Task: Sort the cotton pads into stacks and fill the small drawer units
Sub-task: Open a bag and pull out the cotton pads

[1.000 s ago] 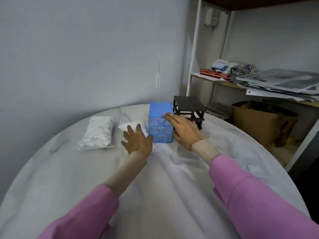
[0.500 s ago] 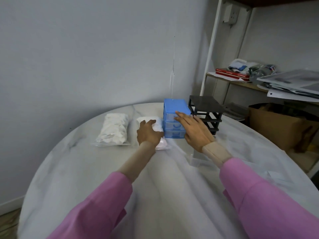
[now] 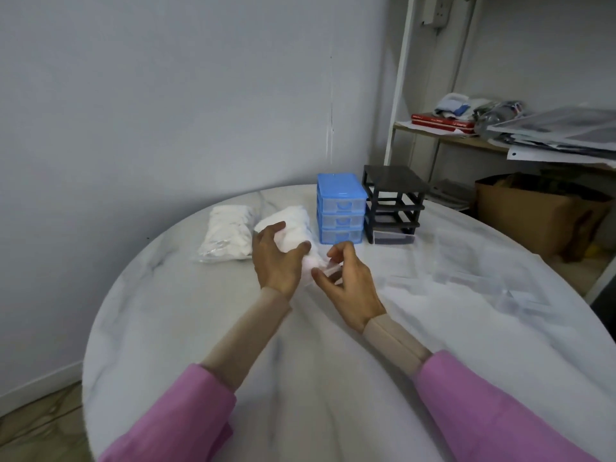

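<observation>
Two clear bags of white cotton pads lie on the round marble table point(image 3: 173, 328). My left hand point(image 3: 275, 258) grips the nearer bag of cotton pads point(image 3: 293, 225) from the left, fingers curled round it. My right hand point(image 3: 346, 278) pinches the bag's near end between thumb and fingers. The second bag of cotton pads point(image 3: 230, 233) lies untouched further left. Behind the hands stands a blue drawer unit point(image 3: 340, 208) with three drawers pushed in. Beside it on the right is a black drawer frame point(image 3: 393, 201) with one clear drawer at its bottom.
Clear plastic drawers point(image 3: 466, 258) lie loose on the table to the right. A white shelf rack point(image 3: 400, 95) with books and papers stands behind the table, with a cardboard box point(image 3: 533, 215) below it. The wall is close on the left.
My right hand left the blue drawer unit and came to the bag's near end. My left hand pulled the nearer bag toward me. The view shifted left.
</observation>
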Tool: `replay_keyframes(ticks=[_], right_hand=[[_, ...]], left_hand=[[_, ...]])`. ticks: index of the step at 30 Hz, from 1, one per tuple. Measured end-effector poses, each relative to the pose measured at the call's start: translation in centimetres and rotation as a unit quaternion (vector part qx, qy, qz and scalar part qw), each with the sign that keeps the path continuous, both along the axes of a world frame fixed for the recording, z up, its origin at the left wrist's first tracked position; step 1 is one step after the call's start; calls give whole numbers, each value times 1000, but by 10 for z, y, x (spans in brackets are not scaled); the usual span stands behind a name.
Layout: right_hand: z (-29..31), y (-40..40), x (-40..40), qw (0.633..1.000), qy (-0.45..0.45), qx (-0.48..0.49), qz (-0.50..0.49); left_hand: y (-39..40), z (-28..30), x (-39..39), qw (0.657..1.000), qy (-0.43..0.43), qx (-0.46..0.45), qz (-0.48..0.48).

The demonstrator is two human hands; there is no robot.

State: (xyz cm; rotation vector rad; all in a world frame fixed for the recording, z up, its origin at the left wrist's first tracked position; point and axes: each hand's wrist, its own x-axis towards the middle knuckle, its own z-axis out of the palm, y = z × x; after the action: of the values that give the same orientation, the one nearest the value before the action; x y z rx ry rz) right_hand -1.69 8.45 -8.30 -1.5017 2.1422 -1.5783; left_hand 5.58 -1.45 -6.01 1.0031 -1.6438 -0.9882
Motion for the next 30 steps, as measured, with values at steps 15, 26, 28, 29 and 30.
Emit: replay_keyframes(ticks=[15,26,28,29,30], right_hand=[[-27,9,15,927,-367,-39,59],[-21,12,8,866,-476,-129,77],[-20,14,10,864,-479,-130,87],[-19,15,11,865,-476,-130,89],[-19,16,11,866,-473,-131,90]], left_hand=[[25,-24,17,997,57,49,-28],[19,-49,53,916,-154,-367,-56],[22,-48,54,899,-164,-402,-61],[22,-49,53,894,-165,-412,-66],[22,-50,52,890,-167,-418,-73]])
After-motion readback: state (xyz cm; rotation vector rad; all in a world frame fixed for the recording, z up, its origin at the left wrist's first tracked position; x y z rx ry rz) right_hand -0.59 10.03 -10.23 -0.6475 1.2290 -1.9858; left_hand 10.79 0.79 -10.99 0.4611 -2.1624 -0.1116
